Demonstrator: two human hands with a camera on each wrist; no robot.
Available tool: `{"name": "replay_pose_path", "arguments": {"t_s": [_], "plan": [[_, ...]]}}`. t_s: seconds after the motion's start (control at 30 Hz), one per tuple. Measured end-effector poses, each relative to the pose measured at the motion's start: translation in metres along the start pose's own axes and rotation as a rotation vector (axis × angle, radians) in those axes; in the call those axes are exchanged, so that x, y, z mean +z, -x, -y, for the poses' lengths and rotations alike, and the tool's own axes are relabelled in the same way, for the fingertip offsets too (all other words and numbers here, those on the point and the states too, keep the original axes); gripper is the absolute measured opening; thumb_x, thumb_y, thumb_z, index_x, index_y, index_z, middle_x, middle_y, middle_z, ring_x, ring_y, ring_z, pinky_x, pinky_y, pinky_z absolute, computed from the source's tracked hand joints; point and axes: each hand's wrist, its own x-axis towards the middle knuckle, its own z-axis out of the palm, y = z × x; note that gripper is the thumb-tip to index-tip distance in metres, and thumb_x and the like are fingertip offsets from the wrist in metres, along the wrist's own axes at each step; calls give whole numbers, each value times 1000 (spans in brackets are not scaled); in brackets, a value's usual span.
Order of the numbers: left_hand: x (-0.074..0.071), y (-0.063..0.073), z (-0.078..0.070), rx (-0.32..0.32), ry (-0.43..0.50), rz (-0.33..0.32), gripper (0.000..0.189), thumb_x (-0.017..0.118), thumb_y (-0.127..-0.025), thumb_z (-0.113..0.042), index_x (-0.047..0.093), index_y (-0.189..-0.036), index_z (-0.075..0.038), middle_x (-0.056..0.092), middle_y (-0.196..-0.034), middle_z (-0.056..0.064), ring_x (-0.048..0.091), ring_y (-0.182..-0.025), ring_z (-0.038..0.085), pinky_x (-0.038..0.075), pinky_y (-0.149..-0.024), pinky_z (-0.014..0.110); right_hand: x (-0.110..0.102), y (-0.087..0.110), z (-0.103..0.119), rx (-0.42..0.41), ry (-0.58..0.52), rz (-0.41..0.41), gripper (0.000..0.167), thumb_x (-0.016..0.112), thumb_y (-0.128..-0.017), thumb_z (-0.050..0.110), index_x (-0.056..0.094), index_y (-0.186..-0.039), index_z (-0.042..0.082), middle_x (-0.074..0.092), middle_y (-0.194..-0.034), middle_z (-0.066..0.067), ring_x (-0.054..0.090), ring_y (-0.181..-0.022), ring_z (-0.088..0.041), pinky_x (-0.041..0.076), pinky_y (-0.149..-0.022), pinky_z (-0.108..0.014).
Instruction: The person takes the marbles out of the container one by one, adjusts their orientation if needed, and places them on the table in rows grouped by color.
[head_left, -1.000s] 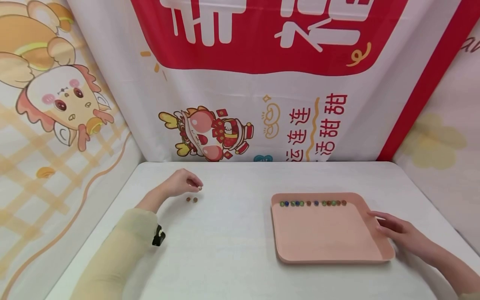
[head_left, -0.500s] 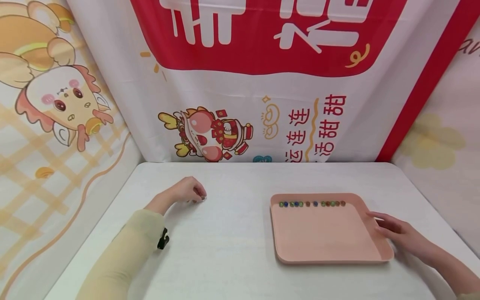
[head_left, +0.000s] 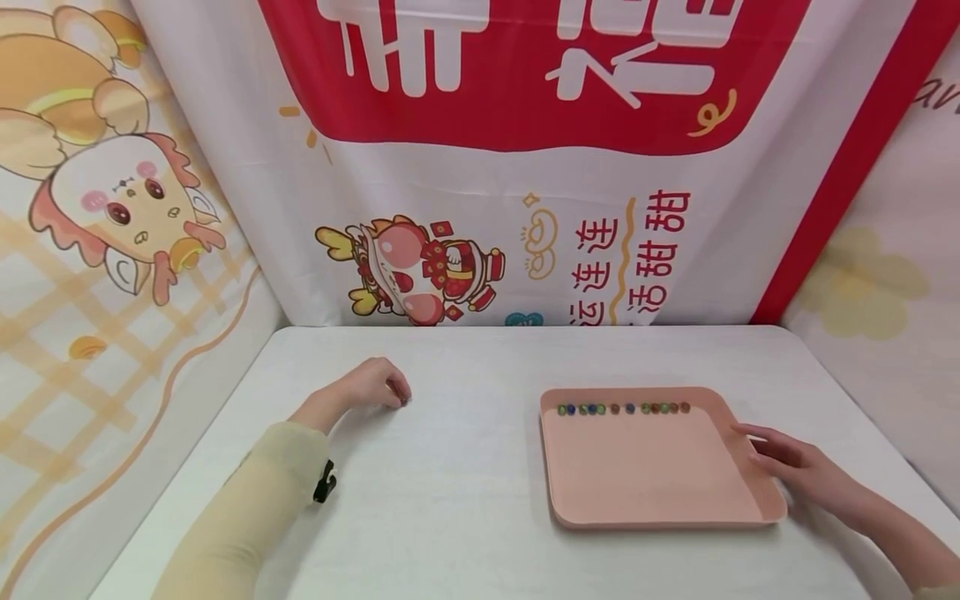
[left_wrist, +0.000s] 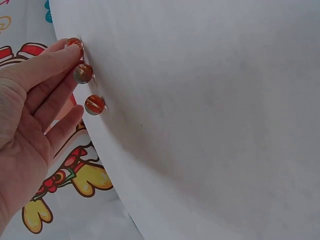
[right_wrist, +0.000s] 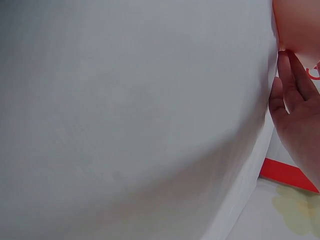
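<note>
My left hand (head_left: 375, 385) is low over the left part of the white table. In the left wrist view its thumb and a finger pinch an orange-and-clear glass marble (left_wrist: 74, 46). Two more marbles lie on the table in a line with it: a middle marble (left_wrist: 83, 73) close by, and an end marble (left_wrist: 94, 105) near the other fingertips. The head view mostly hides these marbles behind the hand. At the right, my right hand (head_left: 806, 471) touches the side wall of a pink tray (head_left: 660, 527) with fairly straight fingers, also visible in the right wrist view.
Along the tray's far inner edge sits a row of several green, blue and brownish marbles (head_left: 630, 408), with gaps in places. A printed cloth (head_left: 480, 192) hangs behind the white table (head_left: 442, 483). A black strap piece (head_left: 325, 482) hangs at the left sleeve.
My left hand has come down and slightly right, bringing its marble down beside the two on the table, which it now hides in the head view. My right hand and the tray stay put.
</note>
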Motion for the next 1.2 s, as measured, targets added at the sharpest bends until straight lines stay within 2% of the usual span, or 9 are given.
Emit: {"name": "replay_pose_path", "arguments": {"t_s": [0.27, 0.43, 0.57, 0.7, 0.8, 0.93, 1.1, 1.2], "plan": [[1, 0, 1, 20, -24, -6, 16, 73, -81, 4, 75, -89, -10, 68, -82, -4, 60, -79, 13, 50, -79, 35, 1, 0, -2, -20, -2, -3, 49, 56, -100, 20, 43, -143, 1, 51, -125, 29, 48, -106, 14, 43, -81, -12], [-3, 3, -1, -36, 38, 2, 14, 73, -84, -1, 75, -95, -10, 69, -88, -1, 61, -80, 17, 52, -75, 35, 1, 1, -1, -24, -10, -1, 48, 56, -100, 19, 43, -143, 1, 52, -124, 29, 48, -106, 14, 43, -81, -12], [-12, 6, -3, -46, 75, -48, 18, 71, -87, -5, 74, -105, -8, 70, -99, 4, 63, -90, 21, 53, -80, 39, 2, 1, -2, -38, -9, -9, 47, 56, -99, 18, 44, -142, 1, 53, -124, 28, 48, -107, 14, 43, -81, -11], [-19, 4, -9, 17, 86, -120, 21, 68, -90, -5, 71, -111, -3, 69, -107, 11, 62, -101, 23, 49, -91, 43, 1, 1, -2, -31, -9, -10, 48, 56, -100, 19, 44, -142, 2, 52, -123, 29, 49, -106, 14, 43, -81, -11], [-20, 1, -21, 61, 108, -167, 21, 69, -90, -7, 71, -111, -4, 69, -109, 13, 63, -101, 23, 49, -91, 43, 0, 1, -2, -30, -7, -12, 48, 56, -100, 19, 44, -143, 2, 52, -123, 29, 49, -106, 14, 44, -81, -12], [-16, -4, -44, 124, 110, -191, 19, 71, -90, -14, 73, -108, -9, 69, -108, 8, 62, -101, 20, 49, -91, 41, 1, 1, -2, -32, -5, -14, 47, 56, -100, 19, 44, -142, 2, 53, -123, 28, 50, -106, 13, 44, -81, -12], [-5, -13, -78, 201, 117, -154, 17, 72, -89, -19, 73, -106, -15, 70, -102, 0, 63, -97, 15, 50, -90, 38, 0, 1, -1, -6, 4, -10, 49, 57, -100, 21, 44, -143, 2, 53, -126, 24, 49, -106, 14, 44, -81, -13], [3, -20, -97, 249, 115, -113, 16, 72, -89, -20, 73, -105, -17, 69, -99, -6, 62, -94, 12, 50, -88, 36, 0, 0, 1, 18, 25, -9, 51, 57, -99, 24, 43, -143, 2, 55, -132, 6, 49, -105, 14, 45, -81, -14]]}}
